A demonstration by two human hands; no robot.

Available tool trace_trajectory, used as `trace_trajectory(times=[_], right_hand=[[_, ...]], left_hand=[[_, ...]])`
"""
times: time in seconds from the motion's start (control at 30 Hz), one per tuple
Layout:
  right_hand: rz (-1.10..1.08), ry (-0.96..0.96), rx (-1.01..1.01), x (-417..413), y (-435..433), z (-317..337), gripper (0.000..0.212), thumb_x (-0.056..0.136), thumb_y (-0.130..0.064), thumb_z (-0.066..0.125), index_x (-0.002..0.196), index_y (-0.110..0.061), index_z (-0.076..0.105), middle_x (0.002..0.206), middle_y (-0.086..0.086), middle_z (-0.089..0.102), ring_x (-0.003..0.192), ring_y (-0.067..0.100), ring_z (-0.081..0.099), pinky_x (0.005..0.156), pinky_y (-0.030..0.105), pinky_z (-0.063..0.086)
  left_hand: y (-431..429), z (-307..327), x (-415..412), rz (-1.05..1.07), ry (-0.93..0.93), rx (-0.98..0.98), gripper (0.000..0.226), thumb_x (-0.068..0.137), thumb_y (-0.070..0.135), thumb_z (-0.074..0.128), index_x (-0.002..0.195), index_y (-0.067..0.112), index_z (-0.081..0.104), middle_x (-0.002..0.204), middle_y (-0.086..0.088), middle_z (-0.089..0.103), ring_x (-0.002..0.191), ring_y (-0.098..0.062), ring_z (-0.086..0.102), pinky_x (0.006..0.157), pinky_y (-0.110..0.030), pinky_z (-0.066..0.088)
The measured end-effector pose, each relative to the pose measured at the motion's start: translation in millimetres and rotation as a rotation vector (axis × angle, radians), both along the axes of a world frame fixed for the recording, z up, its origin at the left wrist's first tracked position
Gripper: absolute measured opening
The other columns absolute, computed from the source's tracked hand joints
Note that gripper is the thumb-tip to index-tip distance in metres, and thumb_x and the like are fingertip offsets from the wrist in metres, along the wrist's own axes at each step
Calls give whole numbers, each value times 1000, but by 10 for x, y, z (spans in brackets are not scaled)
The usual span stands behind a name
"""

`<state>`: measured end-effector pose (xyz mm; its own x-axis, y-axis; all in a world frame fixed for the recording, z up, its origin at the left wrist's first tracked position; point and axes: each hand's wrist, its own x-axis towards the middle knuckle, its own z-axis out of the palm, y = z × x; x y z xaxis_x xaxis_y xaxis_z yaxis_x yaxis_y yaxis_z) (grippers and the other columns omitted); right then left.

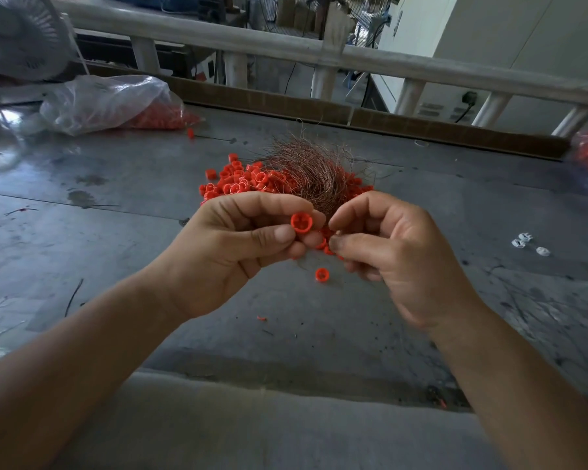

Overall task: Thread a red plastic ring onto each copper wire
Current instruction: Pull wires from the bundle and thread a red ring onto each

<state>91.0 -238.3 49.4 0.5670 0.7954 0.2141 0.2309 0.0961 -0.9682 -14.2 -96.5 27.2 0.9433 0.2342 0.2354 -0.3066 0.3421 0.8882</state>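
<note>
Left hand (225,252) pinches a ring (301,222), bore turned rightward for threading; right hand (391,256) pinches closed just beside it, wire too thin to confirm.

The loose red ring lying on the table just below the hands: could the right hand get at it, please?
Probably yes: the loose ring lies on bare table beneath the right hand, unobstructed, though its fingertips are pinched shut on something too small to identify.

Small assembly workshop, scuffed metal workbench (116,205), heaped red rings (238,181), copper wire bundle (309,164), bagged parts (109,103)
</note>
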Motion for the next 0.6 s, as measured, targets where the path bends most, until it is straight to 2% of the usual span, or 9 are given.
trace_trajectory(times=[0.07, 0.17, 0.23, 0.3, 0.33, 0.4, 0.47, 0.6], right_hand=[[15, 78, -22, -8, 12, -20, 29, 72, 14, 61, 67, -14, 54, 51, -6, 56, 40, 3, 47, 36, 9, 31], [68, 104, -85, -30, 29, -55, 28, 71, 12, 61, 69, -14, 52, 53, -3, 56, 42, 6, 51, 35, 12, 30], [125, 109, -112, 17, 13, -41, 22, 71, 5, 67, 72, -13, 55, 58, 0, 61, 48, 10, 57, 39, 15, 39], [106, 139, -128, 133, 1, -25, 9, 70, -13, 68, 73, -12, 59, 63, 1, 66, 55, 12, 61, 49, 20, 49], [40, 91, -161, 202, -7, -45, 9, 71, -19, 67, 73, -12, 61, 65, 2, 66, 57, 11, 61, 54, 21, 50], [-127, -219, -334, 307, 18, -143, 7, 78, -20, 68, 74, -15, 64, 69, 0, 66, 62, 8, 58, 61, 21, 46], [-176, -534, -511, 316, 64, -268, 8, 80, -26, 68, 74, -24, 64, 68, -12, 61, 61, -2, 53, 57, 9, 39], [-98, -742, -559, 216, 118, -387, 22, 79, -25, 68, 66, -30, 51, 64, -17, 44, 59, -7, 43, 60, 0, 33]], left_hand=[[-4, -5, -2, -29, 0, -14, 23, 64, 7, 64, 83, 12, 75, 87, -7, 73, 77, -12, 70, 64, -16, 54], [-21, -17, -2, -67, 9, -36, 23, 64, 7, 64, 83, 13, 75, 84, -7, 73, 76, -12, 70, 63, -16, 54], [-30, -22, -1, -78, 20, -45, 22, 64, 7, 64, 82, 13, 75, 82, -7, 73, 75, -12, 70, 63, -16, 54], [-23, -27, 5, -70, 44, -64, 22, 62, 7, 64, 81, 12, 75, 81, -7, 73, 75, -13, 70, 62, -16, 54], [-18, -29, 8, -71, 55, -69, 22, 62, 7, 64, 81, 11, 75, 81, -7, 73, 75, -13, 70, 62, -16, 54], [-22, -31, 9, -99, 59, -61, 22, 63, 7, 65, 82, 11, 75, 81, -7, 73, 75, -14, 70, 63, -16, 54], [-41, -29, 3, -137, 61, -40, 22, 65, 7, 65, 84, 12, 75, 82, -8, 73, 77, -14, 70, 64, -16, 54], [-39, -40, -5, -132, 87, -28, 22, 65, 7, 64, 83, 13, 75, 82, -8, 73, 77, -14, 70, 64, -17, 54]])
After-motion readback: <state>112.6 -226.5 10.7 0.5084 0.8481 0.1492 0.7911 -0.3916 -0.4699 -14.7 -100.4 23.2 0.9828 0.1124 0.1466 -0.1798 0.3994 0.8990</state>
